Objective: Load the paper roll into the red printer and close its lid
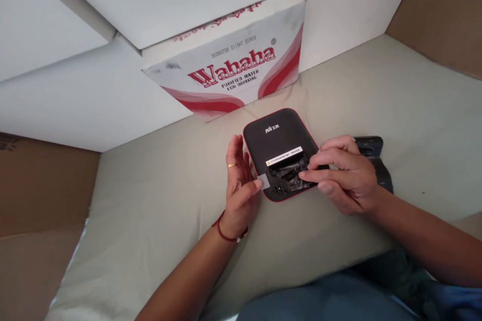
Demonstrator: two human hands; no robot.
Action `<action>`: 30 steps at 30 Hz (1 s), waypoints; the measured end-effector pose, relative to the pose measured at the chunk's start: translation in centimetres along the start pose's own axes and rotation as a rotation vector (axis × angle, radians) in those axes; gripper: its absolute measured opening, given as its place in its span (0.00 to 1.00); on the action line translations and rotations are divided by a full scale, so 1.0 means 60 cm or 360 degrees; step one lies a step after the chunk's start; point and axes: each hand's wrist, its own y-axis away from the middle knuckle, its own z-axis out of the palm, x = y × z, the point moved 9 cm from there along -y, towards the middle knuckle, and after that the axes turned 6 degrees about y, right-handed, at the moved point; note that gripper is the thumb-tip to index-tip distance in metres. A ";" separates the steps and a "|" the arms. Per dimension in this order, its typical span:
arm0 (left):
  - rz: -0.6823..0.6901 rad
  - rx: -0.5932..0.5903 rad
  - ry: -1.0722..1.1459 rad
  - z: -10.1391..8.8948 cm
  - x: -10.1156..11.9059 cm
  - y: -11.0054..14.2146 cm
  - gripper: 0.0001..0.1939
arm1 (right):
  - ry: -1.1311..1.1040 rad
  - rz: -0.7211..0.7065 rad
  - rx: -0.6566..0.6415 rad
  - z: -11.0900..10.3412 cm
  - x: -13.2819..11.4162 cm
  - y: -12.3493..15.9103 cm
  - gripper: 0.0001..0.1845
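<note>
Nearest, clothed knees (pixel 312 301) lie below the 2 hands. The left hand (pixel 241 180) stands spread along the left side of a black device (pixel 259 140), its thumb on a small grey tab (pixel 266 181) at the edge. The right hand (pixel 346 175) comes in from the right, palm down and wrist bent, thumb apart, index fingertip at the open compartment (pixel 289 175); whether it pinches anything, I cannot tell. The device lies flat between the hands, long axis running away from the person, far end leaning left. The compartment is at its near end, the right hand closer to it. Just beyond the right hand is a partly hidden black object (pixel 371 145); farther off, ahead of both hands, a Wahaha carton (pixel 233 67).
</note>
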 end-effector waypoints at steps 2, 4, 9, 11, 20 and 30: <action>-0.0077 0.0017 0.0057 0.001 -0.009 0.001 0.47 | 0.0004 0.0001 -0.0008 -0.002 0.001 -0.001 0.16; -0.0140 0.0026 0.0130 0.007 -0.016 0.003 0.47 | 0.0002 -0.0019 0.0000 -0.002 0.000 -0.003 0.15; -0.0193 0.0036 0.0239 0.021 -0.027 0.005 0.47 | 0.0015 -0.0114 0.0057 -0.001 -0.007 0.000 0.13; -0.0157 0.0013 0.0262 0.025 -0.031 0.005 0.47 | 0.0057 -0.0134 0.0064 -0.004 -0.012 -0.002 0.12; 0.0056 -0.0042 0.0229 0.027 -0.046 0.006 0.47 | 0.0322 0.0523 -0.0747 0.031 0.035 -0.106 0.18; 0.0127 -0.0016 0.0283 0.015 -0.057 -0.002 0.49 | 0.0900 0.0447 -0.1599 0.163 0.059 -0.158 0.13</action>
